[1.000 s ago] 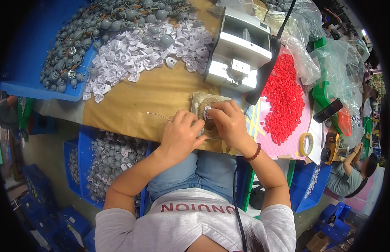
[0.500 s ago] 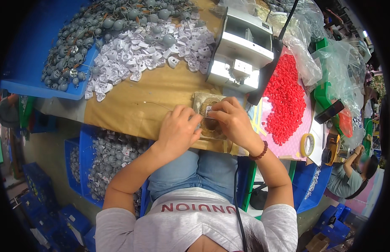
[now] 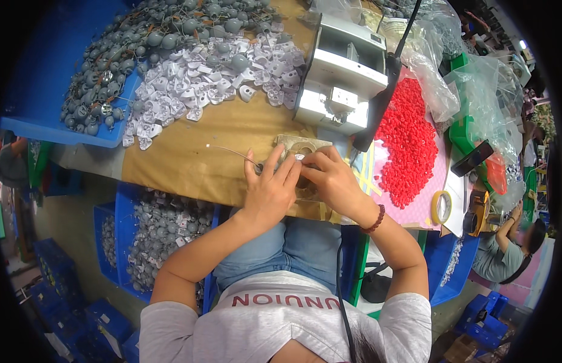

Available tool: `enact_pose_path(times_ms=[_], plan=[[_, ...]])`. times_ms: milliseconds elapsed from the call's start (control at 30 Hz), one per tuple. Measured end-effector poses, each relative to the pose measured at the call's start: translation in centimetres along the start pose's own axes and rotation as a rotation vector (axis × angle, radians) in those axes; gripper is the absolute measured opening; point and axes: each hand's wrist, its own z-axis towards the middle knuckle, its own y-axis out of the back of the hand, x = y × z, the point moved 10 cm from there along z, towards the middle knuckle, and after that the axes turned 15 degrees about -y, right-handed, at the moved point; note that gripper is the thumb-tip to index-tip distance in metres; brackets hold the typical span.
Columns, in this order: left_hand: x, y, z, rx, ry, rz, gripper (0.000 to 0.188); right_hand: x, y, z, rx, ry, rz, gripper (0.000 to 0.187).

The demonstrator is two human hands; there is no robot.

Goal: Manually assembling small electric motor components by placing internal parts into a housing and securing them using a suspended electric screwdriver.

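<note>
white small piece (image 3: 299,156) is pinched by the right hand (image 3: 340,189) over a worn block (image 3: 287,141), which seemingly backs it; the left hand (image 3: 270,190) sits beside, its hold impossible to tell. left of the grip, a thin wire (image 3: 232,150) points away. farther up-left, a blue tray (image 3: 57,133) holds grey balls; below-left, a blue bin (image 3: 124,207) holds more.

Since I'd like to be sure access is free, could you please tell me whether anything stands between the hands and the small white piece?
Nothing visible does: the left hand and right hand both reach right up to the small white piece, over the fixture block. The thin wire extends leftward, away from it.
</note>
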Motion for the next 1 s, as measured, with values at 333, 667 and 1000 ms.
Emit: enact_pose_path(times_ms=[333, 667, 1000], plan=[[-0.4, -0.2, 0.3, 0.043, -0.113, 0.069, 0.046, -3.9, 1.0, -0.8, -0.105, -0.198, 0.313, 0.031], [0.1, -0.4, 0.5, 0.028, -0.135, 0.016, 0.045, -9.1, -1.0, -3.6, -0.014, -0.588, 0.860, 0.024], [0.5, -0.2, 0.5, -0.013, -0.162, -0.035, 0.041, -8.1, -2.9, -1.1, 0.233, -0.607, 1.334, 0.035]])
